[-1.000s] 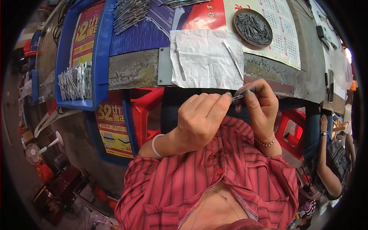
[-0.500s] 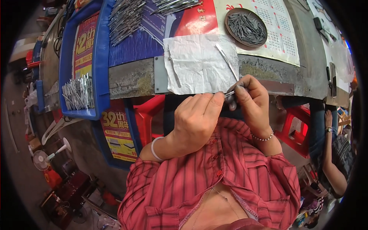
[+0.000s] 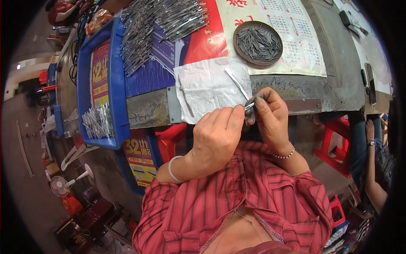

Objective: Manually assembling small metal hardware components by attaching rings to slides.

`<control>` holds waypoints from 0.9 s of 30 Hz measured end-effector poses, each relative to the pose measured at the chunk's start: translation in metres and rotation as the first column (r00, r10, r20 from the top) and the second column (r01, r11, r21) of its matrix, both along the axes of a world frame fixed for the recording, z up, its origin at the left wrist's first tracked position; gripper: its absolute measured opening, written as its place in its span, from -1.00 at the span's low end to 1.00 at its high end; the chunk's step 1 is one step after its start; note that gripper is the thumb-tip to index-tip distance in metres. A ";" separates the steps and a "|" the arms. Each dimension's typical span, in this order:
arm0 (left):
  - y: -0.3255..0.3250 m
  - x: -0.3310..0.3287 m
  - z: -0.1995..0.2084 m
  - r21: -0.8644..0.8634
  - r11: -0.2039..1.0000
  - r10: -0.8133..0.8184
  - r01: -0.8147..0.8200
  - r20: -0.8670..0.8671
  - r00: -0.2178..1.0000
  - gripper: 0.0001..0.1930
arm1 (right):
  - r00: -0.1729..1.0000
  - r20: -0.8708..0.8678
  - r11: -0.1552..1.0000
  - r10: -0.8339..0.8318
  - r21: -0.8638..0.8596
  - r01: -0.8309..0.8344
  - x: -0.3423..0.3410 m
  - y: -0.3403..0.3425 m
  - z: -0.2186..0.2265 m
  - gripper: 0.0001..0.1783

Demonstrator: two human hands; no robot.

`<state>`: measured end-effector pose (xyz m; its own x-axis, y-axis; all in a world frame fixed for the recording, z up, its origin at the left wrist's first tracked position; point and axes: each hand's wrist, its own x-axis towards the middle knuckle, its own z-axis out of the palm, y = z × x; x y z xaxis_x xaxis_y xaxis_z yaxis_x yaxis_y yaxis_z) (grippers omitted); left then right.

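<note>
My left hand is closed, its thumb and fingers pinching a thin silvery metal rod. The other end of the rod sits between the thumb and fingertips of my right hand, which are stained dark. Most of the rod is hidden inside the two hands. Just beyond them lies a crumpled white sheet at the table's front edge. A slim grey metal piece rests on its left side, and a white-and-silver strip slants across its right side.
A round brown dish of small dark pins stands on a calendar sheet. Piles of thin metal rods lie at the back left. A blue tray holds more rods. Red stools stand below; another person's arm is at right.
The view has shifted, so the table and its things sit lower in the picture. Both hands still grip the rod, which now shows more brightly between them.
</note>
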<state>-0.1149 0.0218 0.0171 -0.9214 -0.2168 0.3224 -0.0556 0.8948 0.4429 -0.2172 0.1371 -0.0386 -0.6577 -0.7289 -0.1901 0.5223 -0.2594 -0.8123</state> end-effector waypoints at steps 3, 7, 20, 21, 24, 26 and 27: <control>-0.003 -0.009 0.004 -0.030 1.000 -0.006 0.007 0.046 0.999 -0.78 | 0.999 -0.034 1.000 -0.008 -0.006 0.008 -0.008 -0.002 -0.001 -0.84; -0.026 -0.029 0.007 -0.009 0.998 -0.067 0.067 -0.031 0.997 -0.78 | 0.999 -0.029 0.995 0.035 0.092 -0.033 -0.027 0.014 0.008 -0.76; -0.186 -0.241 -0.061 -0.240 0.967 -0.117 0.079 -0.149 0.982 -0.93 | 0.569 -0.805 0.880 -0.170 0.136 0.455 -0.045 0.033 -0.025 -0.87; -0.189 -0.250 -0.065 -0.241 0.967 -0.124 0.083 -0.159 0.980 -0.93 | 0.558 -0.810 0.878 -0.183 0.121 0.464 -0.045 0.034 -0.025 -0.87; -0.198 -0.265 -0.070 -0.302 0.950 -0.082 0.073 -0.016 0.997 -0.88 | 0.549 -0.813 0.883 -0.194 0.099 0.459 -0.047 0.034 -0.027 -0.87; -0.197 -0.269 -0.066 -0.338 0.940 -0.078 0.052 -0.063 0.995 -0.87 | 0.495 -0.851 0.886 -0.178 0.081 0.457 -0.049 0.032 -0.022 -0.87; -0.197 -0.267 -0.063 -0.372 0.928 -0.076 0.031 -0.106 0.991 -0.87 | 0.499 -0.850 0.895 -0.170 0.079 0.439 -0.048 0.032 -0.023 -0.87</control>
<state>-0.3816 -0.1750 -0.0461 -0.8793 -0.0133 0.4760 0.0291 0.9963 0.0815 -0.2655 0.1691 -0.0615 -0.7900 -0.4626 0.4023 -0.4601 0.0136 -0.8878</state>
